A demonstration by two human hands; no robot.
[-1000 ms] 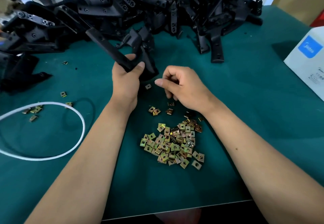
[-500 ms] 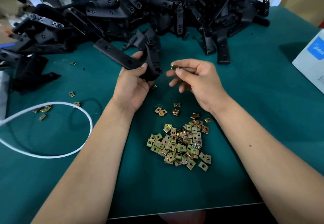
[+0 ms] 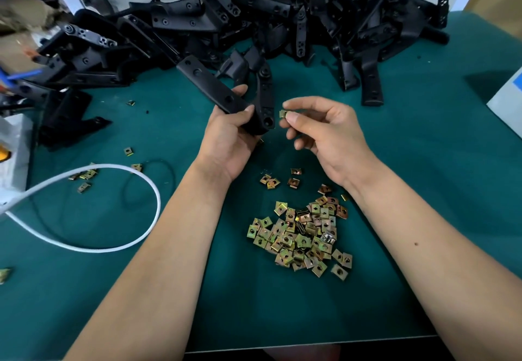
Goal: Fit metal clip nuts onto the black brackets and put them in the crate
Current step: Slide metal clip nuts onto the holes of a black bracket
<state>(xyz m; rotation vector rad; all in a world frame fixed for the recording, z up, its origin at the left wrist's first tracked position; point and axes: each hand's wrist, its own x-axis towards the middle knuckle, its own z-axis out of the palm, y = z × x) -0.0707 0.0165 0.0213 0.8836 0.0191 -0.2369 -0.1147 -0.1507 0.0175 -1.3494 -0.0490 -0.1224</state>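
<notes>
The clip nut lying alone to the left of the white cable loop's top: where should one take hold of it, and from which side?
Judging from its pose, that clip nut lies flat on the green mat, apart from its neighbours. Come from above and pinch two opposite edges with thumb and forefinger, as the right hand pinches its own nut. Its flat faces offer little to grip.

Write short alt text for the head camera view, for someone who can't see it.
A person's left hand grips a black bracket while the right hand pinches a clip nut beside its end. Loose clip nuts lie on the green table, more brackets heaped behind.
</notes>
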